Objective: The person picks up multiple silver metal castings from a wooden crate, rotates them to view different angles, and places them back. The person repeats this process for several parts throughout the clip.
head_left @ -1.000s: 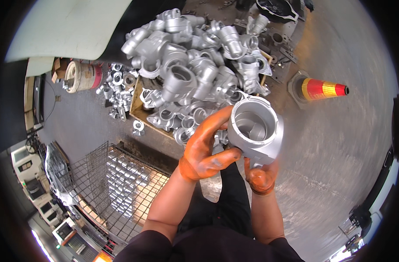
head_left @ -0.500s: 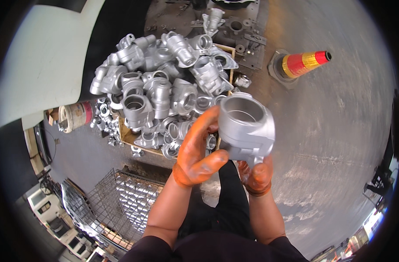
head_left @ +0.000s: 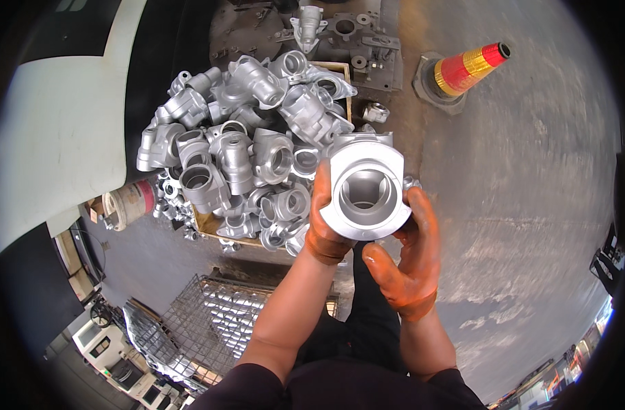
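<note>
A silver-grey metal casting is held up before me, its flat flange and round bore facing the camera. My left hand, in an orange glove, grips it from the left; most of those fingers are hidden behind the part. In a matching glove, my right hand has its fingers against the casting's right side, with the thumb standing away below the flange. Left of the held part, a large heap of similar castings fills a shallow wooden-edged box, with openings turned various ways.
A red-and-yellow traffic cone stands at far right on the grey floor. Dark metal fixtures lie beyond the heap. A wire basket of shiny parts is at lower left, and a whitish bucket stands left of the box.
The casting has turned so its flanged end faces the camera. My left hand has shifted right along its side, and my right hand has moved from underneath to its right side.
</note>
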The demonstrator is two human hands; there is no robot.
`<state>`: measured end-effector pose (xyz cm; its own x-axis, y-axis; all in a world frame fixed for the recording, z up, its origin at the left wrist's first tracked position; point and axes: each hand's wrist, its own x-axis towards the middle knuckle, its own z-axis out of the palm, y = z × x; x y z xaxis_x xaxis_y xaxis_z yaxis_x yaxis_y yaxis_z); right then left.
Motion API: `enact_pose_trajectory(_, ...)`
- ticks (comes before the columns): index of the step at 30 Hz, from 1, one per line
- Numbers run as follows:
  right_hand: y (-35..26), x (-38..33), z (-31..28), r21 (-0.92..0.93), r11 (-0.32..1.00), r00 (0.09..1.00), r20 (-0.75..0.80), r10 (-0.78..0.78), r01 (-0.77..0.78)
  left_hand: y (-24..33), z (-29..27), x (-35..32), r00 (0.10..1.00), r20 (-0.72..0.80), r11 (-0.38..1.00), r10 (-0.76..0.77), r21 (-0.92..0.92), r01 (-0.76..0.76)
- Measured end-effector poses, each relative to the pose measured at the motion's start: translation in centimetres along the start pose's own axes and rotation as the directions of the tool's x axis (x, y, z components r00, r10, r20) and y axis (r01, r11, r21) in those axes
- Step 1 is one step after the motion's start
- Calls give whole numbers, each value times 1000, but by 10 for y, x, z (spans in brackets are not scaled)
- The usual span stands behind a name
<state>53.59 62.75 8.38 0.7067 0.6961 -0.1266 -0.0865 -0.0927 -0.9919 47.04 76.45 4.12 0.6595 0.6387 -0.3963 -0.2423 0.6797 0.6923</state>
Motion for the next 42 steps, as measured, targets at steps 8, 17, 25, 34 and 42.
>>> enact_pose_trajectory(8, 36, -4, -28, 319, 876, 917, -51, 396, -361, -49, -12, -3, 998, 48, 993, 40, 114, -45)
enact_pose_trajectory(17, 306, -94, -105, 441, 471, 478, -105, 872, -764, -107, -109, -78, 977, -69, 760, -201, 618, 200)
enact_pose_trajectory(25, 591, -108, -140, -500, 313, 559, -478, 677, -807, -90, -150, -107, 901, 148, 666, -409, 724, 183)
enact_pose_trajectory(34, 592, -77, -146, -758, -57, 509, -490, 708, -650, -88, -181, -115, 903, 170, 681, -394, 714, 162)
enact_pose_trajectory(42, 529, -209, -263, -914, -101, 328, 37, 944, 393, -18, -205, -188, 990, 51, 763, -131, 643, 67)
